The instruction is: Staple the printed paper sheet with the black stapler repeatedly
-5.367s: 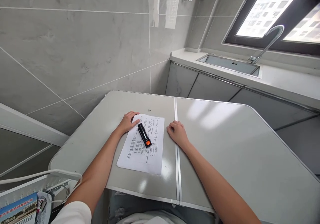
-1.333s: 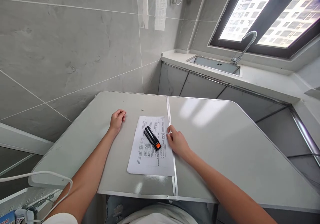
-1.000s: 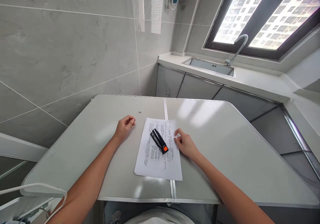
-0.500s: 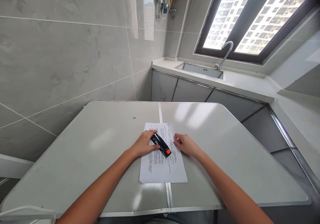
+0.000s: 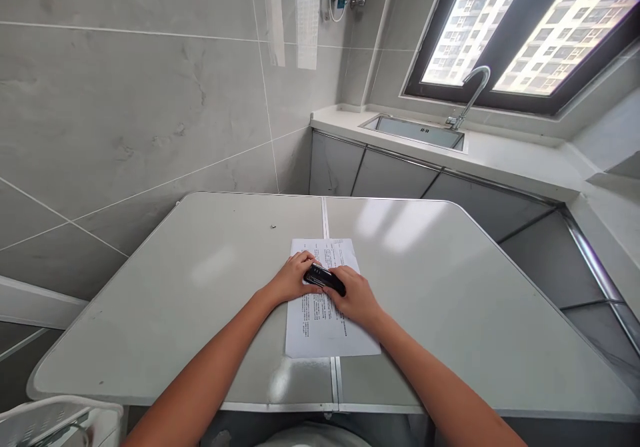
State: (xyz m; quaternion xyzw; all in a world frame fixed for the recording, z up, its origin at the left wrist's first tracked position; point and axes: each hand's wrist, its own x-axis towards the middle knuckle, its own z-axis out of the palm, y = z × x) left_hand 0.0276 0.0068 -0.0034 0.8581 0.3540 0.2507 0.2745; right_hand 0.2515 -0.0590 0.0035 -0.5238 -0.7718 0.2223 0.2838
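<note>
A black stapler (image 5: 320, 276) lies slanted over the printed sheet of paper (image 5: 330, 340), its far end pointing left. My left hand (image 5: 296, 278) is closed round the stapler's left end, with the thumb on the near side. At the other end, my right hand (image 5: 354, 294) grips it and covers the orange part. The two thumbs come close together along the near edge. Whether the stapler rests on the paper or is held just above it, I cannot tell.
The paper lies across the centre seam of a pale folding table (image 5: 175, 327). A tiny dark bit (image 5: 273, 226) sits beyond the sheet. A white basket (image 5: 65, 420) stands at the near left corner. Behind are a counter with a sink (image 5: 420, 132) and a tap (image 5: 473, 94).
My right hand has moved left from the paper's right edge and taken hold of the stapler's right end. The stapler has turned to lie more sideways. The view has shifted slightly.
</note>
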